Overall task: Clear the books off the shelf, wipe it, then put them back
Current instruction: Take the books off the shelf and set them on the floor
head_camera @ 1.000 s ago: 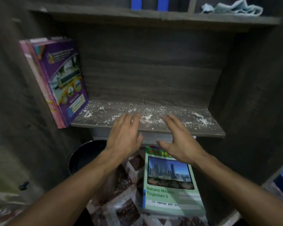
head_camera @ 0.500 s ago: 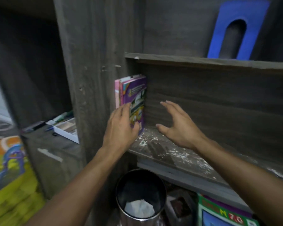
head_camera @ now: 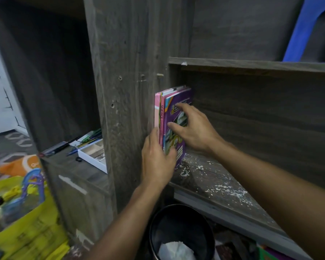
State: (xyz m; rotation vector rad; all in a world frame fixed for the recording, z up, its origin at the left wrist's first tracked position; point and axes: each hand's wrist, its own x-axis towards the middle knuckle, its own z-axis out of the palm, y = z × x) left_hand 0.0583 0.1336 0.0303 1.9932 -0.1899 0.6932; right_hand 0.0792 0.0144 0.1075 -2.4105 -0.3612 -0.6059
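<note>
A few thin books [head_camera: 174,102], pink and purple, stand upright against the left wall of the grey wooden shelf [head_camera: 219,181]. My left hand [head_camera: 157,158] grips their lower front edge, fingers behind the pink spine and thumb on the purple cover. My right hand [head_camera: 193,126] lies flat on the purple cover with fingers spread. White crumbs and dust are scattered over the shelf board to the right of the books.
A black bin [head_camera: 180,233] with white paper inside stands under the shelf. To the left, a lower desk surface holds a white tray [head_camera: 93,154] and pens. A yellow bag [head_camera: 26,218] with toys sits at bottom left. A blue object [head_camera: 306,29] stands on the upper shelf.
The view has swung left and closer. Both hands moved from the shelf's front edge to the standing books; the left now grips them and the right presses on the cover.
</note>
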